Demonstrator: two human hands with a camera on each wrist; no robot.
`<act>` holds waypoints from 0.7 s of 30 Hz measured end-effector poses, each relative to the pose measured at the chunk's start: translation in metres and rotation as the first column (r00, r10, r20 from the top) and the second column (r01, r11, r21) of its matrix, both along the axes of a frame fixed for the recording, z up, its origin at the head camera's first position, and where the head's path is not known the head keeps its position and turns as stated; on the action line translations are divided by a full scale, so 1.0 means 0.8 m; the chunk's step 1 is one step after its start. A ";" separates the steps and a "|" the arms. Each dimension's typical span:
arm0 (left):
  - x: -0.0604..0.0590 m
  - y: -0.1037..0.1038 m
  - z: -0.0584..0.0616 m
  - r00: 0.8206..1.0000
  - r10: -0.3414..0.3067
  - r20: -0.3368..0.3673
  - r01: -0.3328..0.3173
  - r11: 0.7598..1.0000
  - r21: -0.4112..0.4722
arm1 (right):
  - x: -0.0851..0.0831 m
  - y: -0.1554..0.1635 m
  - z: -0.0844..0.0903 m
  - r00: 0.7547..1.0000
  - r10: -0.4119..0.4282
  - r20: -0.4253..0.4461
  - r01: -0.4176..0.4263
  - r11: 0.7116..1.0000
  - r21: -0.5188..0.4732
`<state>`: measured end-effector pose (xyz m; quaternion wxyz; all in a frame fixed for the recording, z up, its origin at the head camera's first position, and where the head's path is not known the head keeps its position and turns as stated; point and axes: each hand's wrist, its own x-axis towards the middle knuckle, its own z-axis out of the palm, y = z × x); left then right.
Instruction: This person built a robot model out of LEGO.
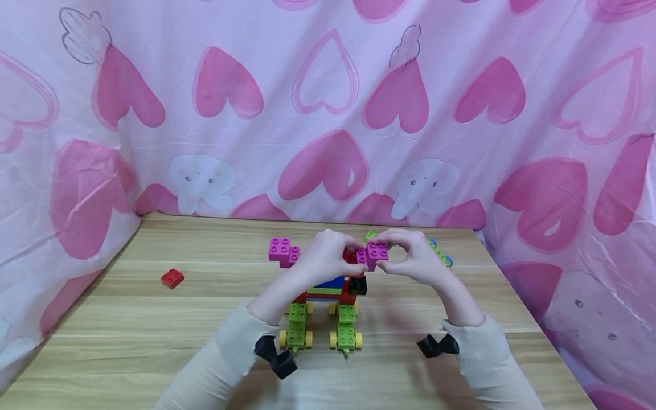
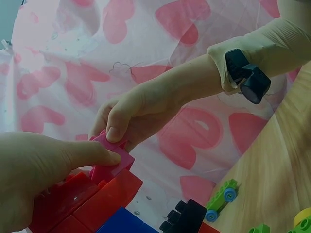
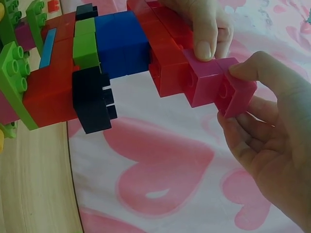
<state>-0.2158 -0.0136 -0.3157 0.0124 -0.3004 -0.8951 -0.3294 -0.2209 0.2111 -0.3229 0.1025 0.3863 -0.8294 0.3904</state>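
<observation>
A tall build of toy bricks stands before me, with a blue layer point(image 3: 121, 43), red bricks point(image 3: 167, 73) along its top and black bricks point(image 3: 90, 104) jutting from its side. Two stepped pink bricks extend from the right end of the red row. My left hand point(image 1: 325, 256) reaches over the top and grips the inner pink brick point(image 3: 206, 80), thumb pressed on it. Between thumb and fingers my right hand point(image 1: 410, 256) pinches the outer pink brick point(image 1: 378, 250). Another stepped pink pair point(image 1: 279, 249) sticks out at the build's left end.
The build rests on green wheeled bases point(image 1: 297, 327) with yellow wheels. A loose red brick point(image 1: 172, 278) lies on the wooden table point(image 1: 113, 330) at the left. Behind my right hand is a green piece with blue wheels point(image 2: 223, 198). A heart-patterned curtain point(image 1: 323, 165) surrounds the table.
</observation>
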 end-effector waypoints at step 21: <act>0.002 -0.004 0.003 0.999 -0.010 -0.031 0.010 1.000 -0.026 | -0.007 0.004 -0.017 0.990 0.100 0.104 -0.086 0.988 -0.131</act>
